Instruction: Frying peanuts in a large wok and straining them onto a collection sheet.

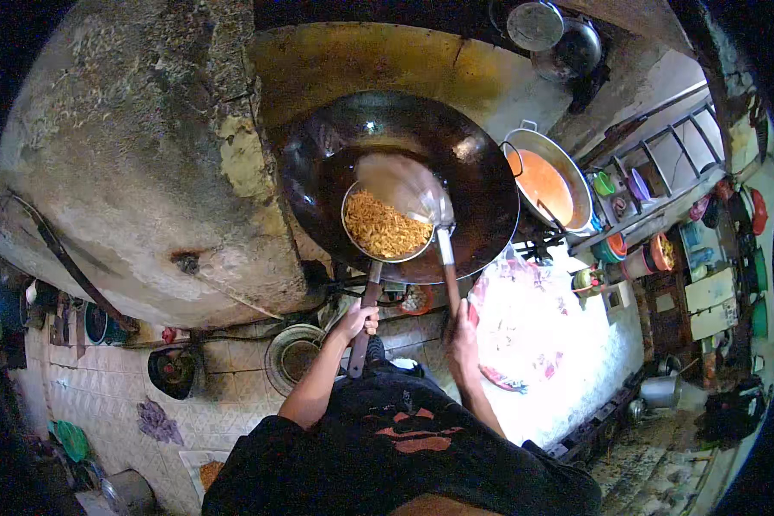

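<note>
A large dark wok (335, 129) sits before me, with oil in its bottom that looks dark brown and partly steamy or foamy. My left hand (359, 320) grips the long handle of a round skimmer (375, 284). Golden-brown fried pieces (384, 226) heap in the skimmer's bowl, over the near side of the wok. In my right hand (463, 332) is the wooden handle of a metal wok spatula (444, 242). Its blade is beside the skimmer's right rim; whether they touch I cannot tell.
A pot of orange liquid (545, 187) stands right of the wok. Closer to me on that side, a plastic-lined basin (516, 329) is washed out by glare. A rough masonry wall (155, 155) rises at left. Beside my left arm, a woven basket (295, 355) rests on the tiled floor.
</note>
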The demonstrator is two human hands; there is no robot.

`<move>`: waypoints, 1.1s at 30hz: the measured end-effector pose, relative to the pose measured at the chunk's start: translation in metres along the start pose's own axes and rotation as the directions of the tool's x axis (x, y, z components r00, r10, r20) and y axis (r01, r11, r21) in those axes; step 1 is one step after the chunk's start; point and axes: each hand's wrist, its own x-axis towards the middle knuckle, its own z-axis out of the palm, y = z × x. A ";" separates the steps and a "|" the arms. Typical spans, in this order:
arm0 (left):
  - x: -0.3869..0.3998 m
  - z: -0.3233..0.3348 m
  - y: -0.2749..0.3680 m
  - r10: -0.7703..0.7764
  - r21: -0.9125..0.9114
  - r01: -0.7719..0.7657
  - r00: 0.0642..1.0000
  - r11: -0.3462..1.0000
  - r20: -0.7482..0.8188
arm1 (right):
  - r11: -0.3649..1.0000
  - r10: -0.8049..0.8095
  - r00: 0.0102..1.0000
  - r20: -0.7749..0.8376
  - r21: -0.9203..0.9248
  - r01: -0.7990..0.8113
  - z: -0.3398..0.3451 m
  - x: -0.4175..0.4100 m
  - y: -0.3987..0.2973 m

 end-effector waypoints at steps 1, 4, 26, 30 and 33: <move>-0.002 -0.002 -0.001 -0.012 -0.005 0.012 1.000 1.000 0.001 | 0.980 0.028 0.999 0.043 -0.198 -0.018 0.007 -0.008 -0.010; 0.003 -0.003 0.003 0.005 -0.023 -0.003 0.997 1.000 0.080 | 0.942 0.154 0.978 0.139 -0.319 -0.103 0.031 -0.023 -0.006; 0.006 0.000 -0.002 0.088 -0.026 -0.087 0.994 0.996 0.068 | 0.992 0.008 0.967 -0.254 0.124 0.024 0.025 0.019 0.037; 0.005 0.002 0.001 0.119 -0.009 -0.119 0.989 0.993 0.084 | 0.458 0.269 0.881 0.389 0.753 -0.472 0.018 0.063 0.027; -0.003 0.029 -0.002 0.112 -0.011 -0.112 0.990 0.994 0.087 | -0.129 0.216 0.585 0.782 0.617 -0.777 0.013 0.062 0.043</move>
